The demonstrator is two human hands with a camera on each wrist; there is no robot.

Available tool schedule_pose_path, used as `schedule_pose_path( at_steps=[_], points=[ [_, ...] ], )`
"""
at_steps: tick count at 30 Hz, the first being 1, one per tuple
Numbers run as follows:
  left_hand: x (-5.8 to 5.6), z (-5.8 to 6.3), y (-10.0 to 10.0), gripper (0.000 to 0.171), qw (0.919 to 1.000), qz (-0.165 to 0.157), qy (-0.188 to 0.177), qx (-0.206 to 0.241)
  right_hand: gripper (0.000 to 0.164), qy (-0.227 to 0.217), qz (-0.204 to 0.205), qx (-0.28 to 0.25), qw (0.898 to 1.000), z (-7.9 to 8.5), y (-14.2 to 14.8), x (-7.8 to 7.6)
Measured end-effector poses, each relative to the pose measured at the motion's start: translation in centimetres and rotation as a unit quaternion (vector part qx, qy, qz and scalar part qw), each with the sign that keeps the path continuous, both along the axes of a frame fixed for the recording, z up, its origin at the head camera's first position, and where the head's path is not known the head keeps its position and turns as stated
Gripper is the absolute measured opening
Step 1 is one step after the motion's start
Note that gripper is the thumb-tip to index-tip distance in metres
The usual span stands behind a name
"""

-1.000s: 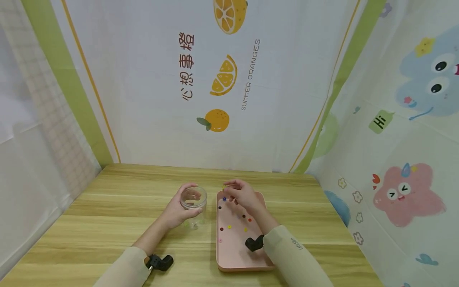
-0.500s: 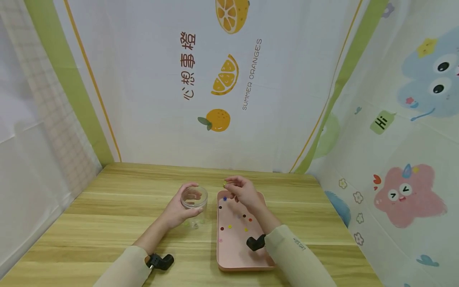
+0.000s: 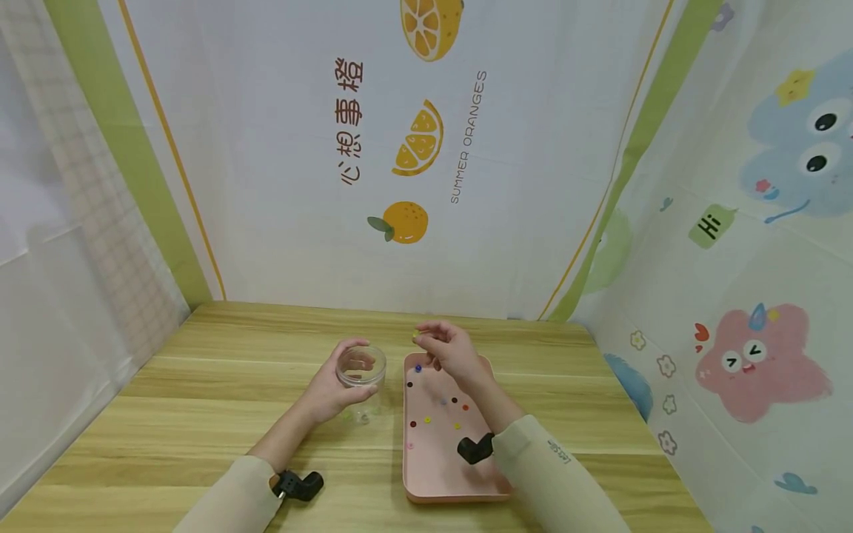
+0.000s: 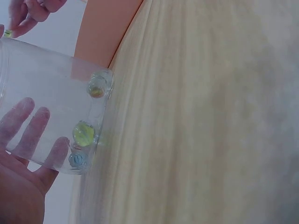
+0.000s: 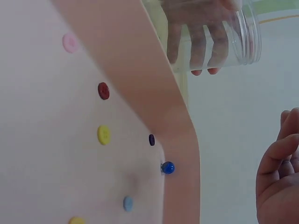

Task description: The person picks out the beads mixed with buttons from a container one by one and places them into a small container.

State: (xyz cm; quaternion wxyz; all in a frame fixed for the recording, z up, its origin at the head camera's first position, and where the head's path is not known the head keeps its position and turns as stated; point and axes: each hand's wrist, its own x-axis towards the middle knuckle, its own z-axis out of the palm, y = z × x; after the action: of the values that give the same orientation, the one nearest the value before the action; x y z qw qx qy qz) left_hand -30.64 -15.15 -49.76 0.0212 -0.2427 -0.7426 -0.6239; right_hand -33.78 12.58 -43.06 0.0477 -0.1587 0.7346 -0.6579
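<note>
My left hand (image 3: 329,386) grips a clear jar (image 4: 58,79) round its side, its mouth facing up. Through the wall near the jar's base show a few glass marbles, among them a yellow-green one (image 4: 84,134) and a bluish one (image 4: 77,159). Between thumb and fingertips, my right hand (image 3: 453,354) pinches a small yellow-green marble (image 4: 8,33), above the far left corner of the pink tray (image 3: 426,474) and to the right of the jar's mouth. A blue marble (image 5: 168,167) lies in the tray by its wall.
Scattered over the tray floor are several buttons, including a yellow button (image 5: 103,135), a dark red button (image 5: 103,91), a pink button (image 5: 70,43) and a light blue button (image 5: 128,203). The tray's raised rim stands beside the jar on the wooden table (image 3: 220,400). Printed cloths hang behind and beside.
My right hand has risen a little from the tray's far left corner, with the yellow-green marble in its fingertips. The left hand and jar have stayed nearly still.
</note>
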Motion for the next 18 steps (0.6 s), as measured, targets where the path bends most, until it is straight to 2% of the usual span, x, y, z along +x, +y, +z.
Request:
schedule_pose_path(
  at_steps=[18],
  points=[
    [-0.1,0.0,0.0,0.077,1.0,-0.002,0.007,-0.001,0.031,0.005,0.029,-0.004,1.0,1.9,-1.4,0.7]
  ],
)
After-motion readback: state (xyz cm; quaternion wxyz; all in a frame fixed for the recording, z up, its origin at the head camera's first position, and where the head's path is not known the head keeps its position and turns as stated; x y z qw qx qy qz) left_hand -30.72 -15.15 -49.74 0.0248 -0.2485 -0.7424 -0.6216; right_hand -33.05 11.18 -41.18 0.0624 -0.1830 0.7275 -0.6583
